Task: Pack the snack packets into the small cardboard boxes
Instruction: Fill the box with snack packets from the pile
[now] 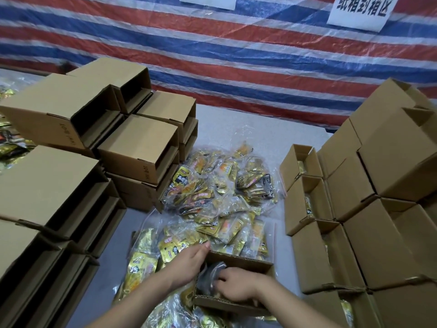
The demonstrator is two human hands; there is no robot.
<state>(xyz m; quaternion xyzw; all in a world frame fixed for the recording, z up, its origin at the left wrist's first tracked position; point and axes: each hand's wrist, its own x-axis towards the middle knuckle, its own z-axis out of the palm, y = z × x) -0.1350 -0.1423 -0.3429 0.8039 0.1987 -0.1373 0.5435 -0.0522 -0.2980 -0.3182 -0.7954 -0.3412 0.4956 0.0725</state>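
1. L hand [189, 263] sits on the left wall of the open box [238, 259] in front of the person, fingers laid along the outer face and far corner, steadying it. No packet in that hand.
2. R hand [236, 286] is down inside the box, fingers curled on a clear bag of packets [210, 276], pressing it in. Whether it's a full grip or just a push, can't tell; fingertips are hidden by plastic.
3. Loose snack packets [220, 197] lie in a heap on the table [260, 129], just beyond the box, w/ more spilling around its near side.
4. Empty boxes [139, 143] are stacked to the left; filled boxes [305, 200], tops open, stand in a row to the right, beside closed ones [390, 162].
5. Step, as I judge it: seating a bag in the box, closing not yet done.
6. Risks:
   - bag bunches near the top, so flaps prob. won't shut flat;
   - box rests partly on slippery packets, so a hard push could tip or slide it;
   - plastic could snag on the raw cardboard edge and tear;
   - elbow room is tight, so the arms could knock the stacks on either side.
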